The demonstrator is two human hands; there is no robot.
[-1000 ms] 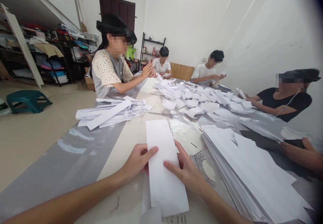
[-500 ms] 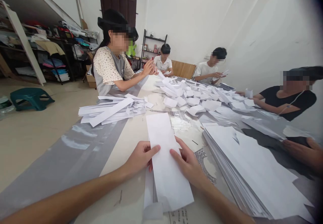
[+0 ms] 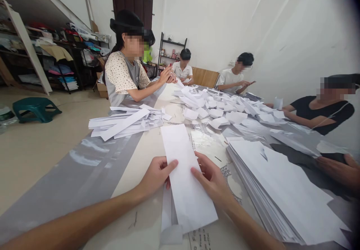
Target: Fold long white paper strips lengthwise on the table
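A long folded strip of white paper is held between my two hands above the table, tilted slightly to the left at its far end. My left hand pinches its left edge, thumb on top and fingers beneath. On the right edge, my right hand grips it the same way, thumb lying on the paper. Beneath the strip, another narrow piece of white paper shows at its lower left; whether it is joined to the held strip I cannot tell.
A tall stack of white sheets stands to my right. Folded strips lie piled at the left, and many folded papers are heaped mid-table. Co-workers sit around; one person's hand is at the right edge. A green stool stands on the floor.
The held strip has turned slightly, its far end shifting left and its near end right. Both hands keep their grip. Across the table, a co-worker's paper has changed angle.
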